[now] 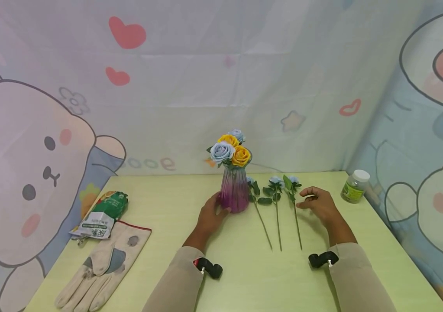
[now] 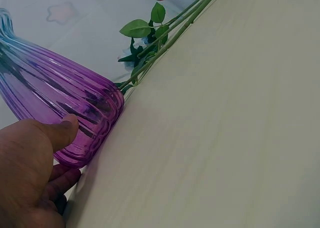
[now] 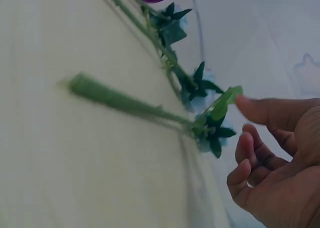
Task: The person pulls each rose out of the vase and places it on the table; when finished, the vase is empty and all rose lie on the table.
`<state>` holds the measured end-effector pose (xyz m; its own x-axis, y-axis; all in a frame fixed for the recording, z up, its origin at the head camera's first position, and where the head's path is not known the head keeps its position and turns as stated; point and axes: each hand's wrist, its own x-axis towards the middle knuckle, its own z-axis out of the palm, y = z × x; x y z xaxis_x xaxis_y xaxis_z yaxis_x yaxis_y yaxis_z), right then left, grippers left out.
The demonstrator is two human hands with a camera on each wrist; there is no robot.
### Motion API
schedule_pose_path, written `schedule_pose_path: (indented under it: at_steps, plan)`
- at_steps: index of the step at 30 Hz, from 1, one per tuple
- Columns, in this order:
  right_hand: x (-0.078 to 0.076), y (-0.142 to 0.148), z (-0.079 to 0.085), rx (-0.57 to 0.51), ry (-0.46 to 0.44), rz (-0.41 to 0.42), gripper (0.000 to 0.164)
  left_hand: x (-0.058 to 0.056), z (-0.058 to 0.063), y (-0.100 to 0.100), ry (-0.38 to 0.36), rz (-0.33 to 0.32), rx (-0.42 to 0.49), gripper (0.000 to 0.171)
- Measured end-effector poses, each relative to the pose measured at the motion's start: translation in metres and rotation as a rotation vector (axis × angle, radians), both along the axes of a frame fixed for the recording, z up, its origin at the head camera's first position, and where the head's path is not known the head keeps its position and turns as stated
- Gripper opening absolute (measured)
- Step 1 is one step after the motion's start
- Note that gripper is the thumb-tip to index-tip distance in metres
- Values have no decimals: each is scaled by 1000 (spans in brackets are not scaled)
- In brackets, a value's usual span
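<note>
A ribbed glass vase [image 1: 234,190], purple at the base and bluish at the top, stands upright with yellow roses [image 1: 240,156] and light blue roses [image 1: 222,152] in it. My left hand [image 1: 210,216] holds the lower part of the vase; in the left wrist view its thumb [image 2: 65,130] lies against the purple glass. Right of the vase, three blue roses on long green stems [image 1: 277,221] lie on the table. My right hand [image 1: 320,206] is beside the rightmost rose [image 3: 212,133], fingers loosely bent with nothing between them. Whether its thumb touches a leaf [image 3: 225,103], I cannot tell.
At the left of the table [image 1: 260,286] lie a green and white packet [image 1: 102,214] and a pale work glove [image 1: 106,264]. A small jar with a white lid [image 1: 355,186] stands near the right edge. A printed cloth [image 1: 190,86] hangs behind the table.
</note>
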<state>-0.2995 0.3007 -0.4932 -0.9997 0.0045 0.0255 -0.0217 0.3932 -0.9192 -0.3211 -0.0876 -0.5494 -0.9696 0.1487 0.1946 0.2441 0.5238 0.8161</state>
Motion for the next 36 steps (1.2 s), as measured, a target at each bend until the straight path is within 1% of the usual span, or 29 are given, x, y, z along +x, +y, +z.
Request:
schedule_pose_path:
  at_steps: [2, 7, 12, 17, 21, 28, 32, 36]
  plan:
    - [-1, -4, 6, 6, 18, -9, 44, 0, 0, 0, 2, 0, -7, 72]
    - [-4, -17, 24, 10, 39, 4, 47, 1, 1, 0, 2, -2, -6, 72]
    - [-10, -32, 38, 2, 96, 20, 45, 2, 3, -1, -4, -10, 3, 73]
    - [-15, -45, 47, -4, 140, 41, 42, 2, 3, -1, 4, -8, -1, 73]
    - [-17, -55, 49, -31, 167, 63, 42, 2, 2, -1, 15, -8, -6, 72]
    - [-20, -74, 57, -76, 192, 66, 37, 2, 1, 0, 7, 0, 5, 71]
    - [-22, -86, 67, -92, 209, 51, 35, 2, 2, 0, 13, -2, 3, 71]
    - [-29, -98, 81, -143, 196, 40, 34, 1, 2, -1, 20, 4, 0, 71]
